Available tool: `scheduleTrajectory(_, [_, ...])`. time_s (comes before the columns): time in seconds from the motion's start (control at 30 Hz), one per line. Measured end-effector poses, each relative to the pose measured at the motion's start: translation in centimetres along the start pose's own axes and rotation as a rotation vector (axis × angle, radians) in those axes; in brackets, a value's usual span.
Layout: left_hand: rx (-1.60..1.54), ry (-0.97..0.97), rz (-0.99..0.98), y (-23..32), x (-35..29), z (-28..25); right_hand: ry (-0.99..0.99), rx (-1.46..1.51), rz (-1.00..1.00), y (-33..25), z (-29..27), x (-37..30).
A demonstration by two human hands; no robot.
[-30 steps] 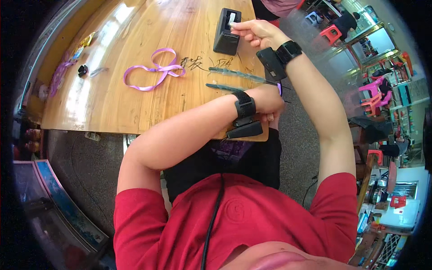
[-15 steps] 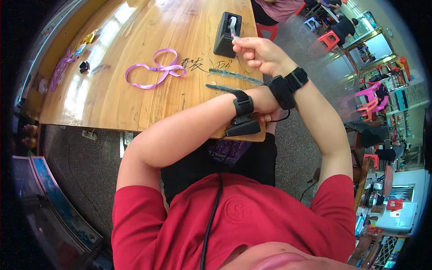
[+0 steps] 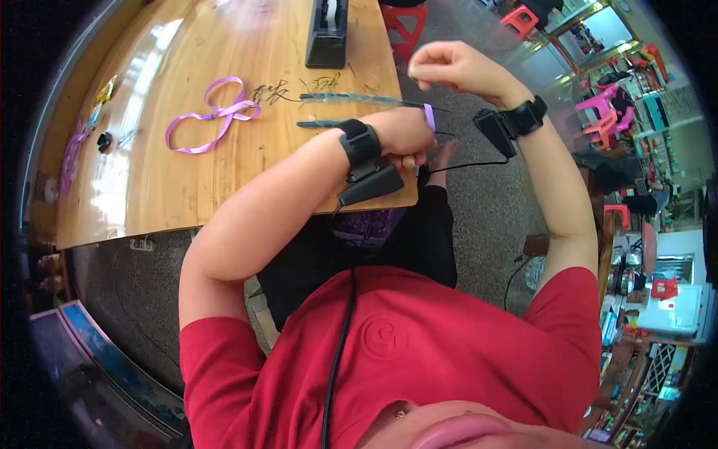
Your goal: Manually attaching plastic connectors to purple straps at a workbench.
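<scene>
My left hand (image 3: 407, 136) is clenched at the near edge of the wooden table (image 3: 187, 187), with a short piece of purple ribbon (image 3: 428, 117) sticking out of its grip. My right hand (image 3: 452, 67) is raised just above and behind it, fingers pinched on a small pale strip of tape (image 3: 412, 71). A black tape dispenser (image 3: 327, 34) stands farther back on the table. Two thin dark green stems (image 3: 351, 98) lie on the wood just left of my left hand. Both wrists wear black strapped devices.
A looped purple ribbon (image 3: 213, 116) lies on the table to the left. Small items (image 3: 105, 140) sit near the table's left edge. A red stool (image 3: 404, 19) stands behind the table, and pink chairs (image 3: 598, 120) and shelves fill the right.
My right hand has left the tape dispenser and drawn back toward me, pinching a bit of tape. My left hand stayed at the table edge.
</scene>
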State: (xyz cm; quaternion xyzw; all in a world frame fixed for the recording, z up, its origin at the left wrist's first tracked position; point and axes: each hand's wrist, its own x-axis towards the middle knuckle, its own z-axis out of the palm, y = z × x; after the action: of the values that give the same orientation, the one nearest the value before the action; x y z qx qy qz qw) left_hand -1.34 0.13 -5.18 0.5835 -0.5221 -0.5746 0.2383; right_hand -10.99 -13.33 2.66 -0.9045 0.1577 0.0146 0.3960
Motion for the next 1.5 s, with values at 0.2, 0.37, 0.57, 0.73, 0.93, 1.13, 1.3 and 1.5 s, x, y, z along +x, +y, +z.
scheduleTrajectory(0.2, [0.002,0.025,0.004,-0.2,0.3,-0.1,-0.111,-0.028,0.040,4.6,-0.5,-3.3])
scheduleTrajectory(0.37, [-0.007,0.052,0.053,-0.4,0.2,0.0,-0.065,-0.172,-0.015,5.7,-0.1,-3.7])
scheduleTrajectory(0.57, [-0.089,0.055,0.026,0.8,-0.9,0.3,-0.047,-0.198,-0.103,6.5,-0.2,-3.2])
scheduleTrajectory(0.73, [-0.113,0.048,-0.003,1.0,-1.0,0.3,-0.057,-0.185,-0.122,6.4,-0.1,-3.3])
scheduleTrajectory(0.93, [-0.122,0.070,-0.030,1.0,-0.8,0.6,-0.053,-0.188,-0.120,6.9,0.2,-3.2])
scheduleTrajectory(1.13, [-0.088,0.066,-0.029,0.9,-0.7,0.5,-0.056,-0.186,-0.157,7.4,0.2,-2.9])
scheduleTrajectory(1.3, [-0.117,0.058,-0.030,0.9,-0.8,0.5,-0.068,-0.217,-0.181,7.3,0.1,-2.7])
scheduleTrajectory(1.5, [-0.140,0.064,-0.022,0.7,-0.7,0.6,-0.067,-0.224,-0.094,6.5,0.4,-2.3])
